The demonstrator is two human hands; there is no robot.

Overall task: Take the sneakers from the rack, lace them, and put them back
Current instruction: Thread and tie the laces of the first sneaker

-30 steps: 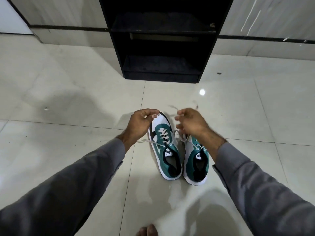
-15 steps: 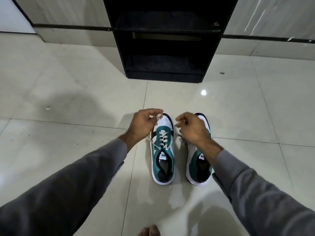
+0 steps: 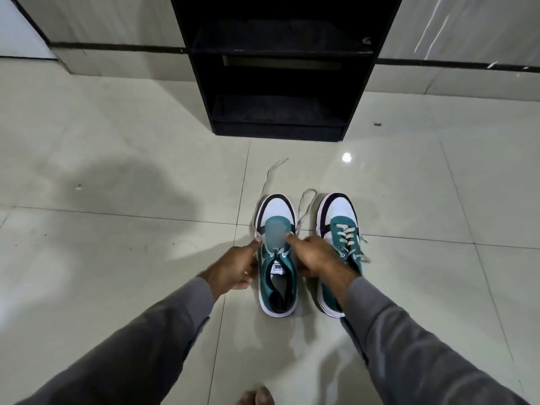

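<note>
Fingers (image 3: 287,238) of right hand (image 3: 318,255) and left hand (image 3: 233,267) now pinching lace (image 3: 304,209) low at near-left sneaker (image 3: 277,258), down from raised pull half a second ago. Ends trailing far onto floor (image 3: 117,171). Probably tightening; right sneaker (image 3: 342,238) laced, rack (image 3: 277,83) waiting beyond.

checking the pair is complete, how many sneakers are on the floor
2: the left sneaker between both hands, the right sneaker beside it, partly behind the right forearm.

Dim, wide-angle warped; glare spot on floor (image 3: 346,157).
</note>
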